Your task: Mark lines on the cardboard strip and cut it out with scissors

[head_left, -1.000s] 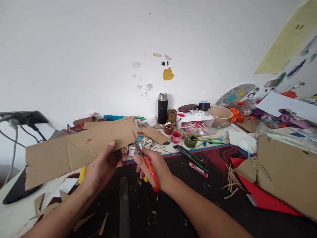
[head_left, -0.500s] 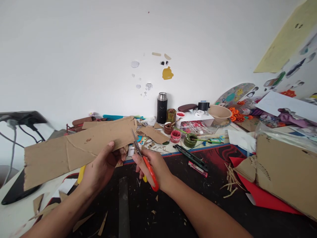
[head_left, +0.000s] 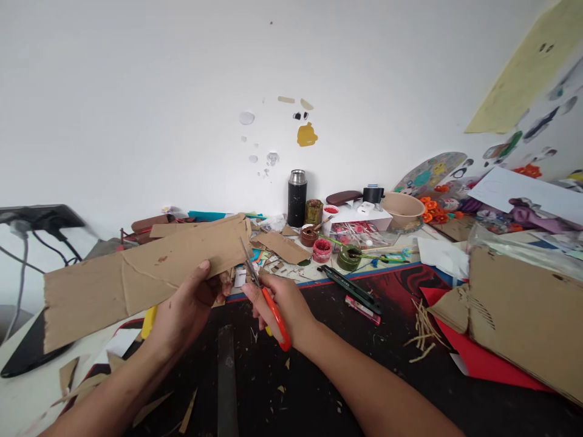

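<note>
One cardboard strip [head_left: 155,264] and a pair of scissors [head_left: 279,321], held above a crowded table [head_left: 22,394]

A person's left hand [head_left: 186,300] steadies the long brown strip over the left half of the table, its grip clamped on the lower edge, thumb across the top face and fingers beneath. The strip slants up toward the back edge, a crease crossing its middle. The right hand [head_left: 285,303] has its grip wrapped around the orange handles of the scissors, whose blades point at the strip's right end; whether they touch it cannot be told from this angle. Below, a dark flat bar [head_left: 226,382] lies on a black mat [head_left: 373,364], pointing toward the front edge, with cardboard scraps [head_left: 68,375] near the left edge. Toward the back edge, a black flask [head_left: 297,203] stands upright before the white wall [head_left: 136,109], near a red paint pot [head_left: 321,250] and a green paint pot [head_left: 348,258]. A utility knife [head_left: 350,288] lies across the mat's far border. Toward the right edge, brown cardboard [head_left: 523,315] rests on a red sheet [head_left: 492,359].
</note>
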Tool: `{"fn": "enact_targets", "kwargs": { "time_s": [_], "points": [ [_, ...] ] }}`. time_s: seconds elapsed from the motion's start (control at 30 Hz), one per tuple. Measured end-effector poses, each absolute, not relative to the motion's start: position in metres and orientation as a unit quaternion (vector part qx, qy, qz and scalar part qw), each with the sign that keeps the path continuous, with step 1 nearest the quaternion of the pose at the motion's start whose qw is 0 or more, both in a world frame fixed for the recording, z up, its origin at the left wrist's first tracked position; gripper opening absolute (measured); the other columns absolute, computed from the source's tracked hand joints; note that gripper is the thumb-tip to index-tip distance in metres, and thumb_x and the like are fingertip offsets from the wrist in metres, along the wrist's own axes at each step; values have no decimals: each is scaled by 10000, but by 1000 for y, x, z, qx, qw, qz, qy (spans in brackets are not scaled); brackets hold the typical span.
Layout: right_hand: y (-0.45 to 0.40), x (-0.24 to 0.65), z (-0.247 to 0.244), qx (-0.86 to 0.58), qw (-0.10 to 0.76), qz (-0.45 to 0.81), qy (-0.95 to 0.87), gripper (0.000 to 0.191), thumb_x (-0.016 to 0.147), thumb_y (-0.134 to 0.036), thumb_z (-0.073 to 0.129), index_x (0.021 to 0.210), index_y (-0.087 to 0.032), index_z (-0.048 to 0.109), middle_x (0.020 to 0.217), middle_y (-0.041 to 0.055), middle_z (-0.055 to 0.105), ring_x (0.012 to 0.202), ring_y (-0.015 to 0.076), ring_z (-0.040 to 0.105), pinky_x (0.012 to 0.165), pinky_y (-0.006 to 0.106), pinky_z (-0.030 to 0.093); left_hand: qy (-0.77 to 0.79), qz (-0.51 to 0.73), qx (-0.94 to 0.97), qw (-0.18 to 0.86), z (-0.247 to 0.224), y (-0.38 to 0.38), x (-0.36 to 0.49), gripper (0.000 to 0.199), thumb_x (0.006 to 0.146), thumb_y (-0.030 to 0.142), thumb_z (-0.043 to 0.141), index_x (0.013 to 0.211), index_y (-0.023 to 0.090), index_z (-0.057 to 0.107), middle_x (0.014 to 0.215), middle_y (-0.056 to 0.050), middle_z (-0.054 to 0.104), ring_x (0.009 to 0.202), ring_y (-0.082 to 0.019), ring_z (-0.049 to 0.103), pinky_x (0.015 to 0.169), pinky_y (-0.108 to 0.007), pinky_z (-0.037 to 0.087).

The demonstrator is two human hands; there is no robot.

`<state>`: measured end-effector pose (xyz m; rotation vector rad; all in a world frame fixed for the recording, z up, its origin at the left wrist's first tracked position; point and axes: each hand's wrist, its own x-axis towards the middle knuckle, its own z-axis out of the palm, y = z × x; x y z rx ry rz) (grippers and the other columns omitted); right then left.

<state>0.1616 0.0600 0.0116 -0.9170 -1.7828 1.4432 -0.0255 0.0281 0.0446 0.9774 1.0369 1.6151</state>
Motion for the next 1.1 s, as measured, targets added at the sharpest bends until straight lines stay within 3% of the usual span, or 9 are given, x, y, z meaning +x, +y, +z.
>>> {"fn": "enact_targets", "kwargs": {
  "time_s": [0.53, 0.83, 1.1],
  "points": [
    [57, 160, 24, -400, 306, 511, -696, 340, 1109, -392, 593, 816, -225, 543, 567, -42, 567, 453, 110, 521, 522, 236, 353, 435, 671, 370, 472, 40, 29, -23, 416, 783, 547, 896, 768, 167, 728, 658, -42, 686, 581, -165, 588, 485, -251, 485],
    [54, 162, 31, -418, 296, 492, -704, 334, 1097, -356, 591, 795, -235, 515, 534, -54, 525, 457, 123, 528, 522, 235, 336, 439, 665, 377, 471, 36, 30, -25, 396, 831, 543, 842, 746, 174, 727, 654, -46, 676, 587, -170, 583, 497, -261, 485],
    [53, 161, 35, -421, 300, 480, -709, 319, 1091, -348, 566, 795, -240, 522, 539, -48, 516, 471, 133, 515, 533, 246, 330, 443, 664, 378, 468, 38, 29, -23, 408, 789, 582, 878, 738, 206, 728, 649, -35, 659, 587, -182, 557, 485, -282, 472]
  ]
}}
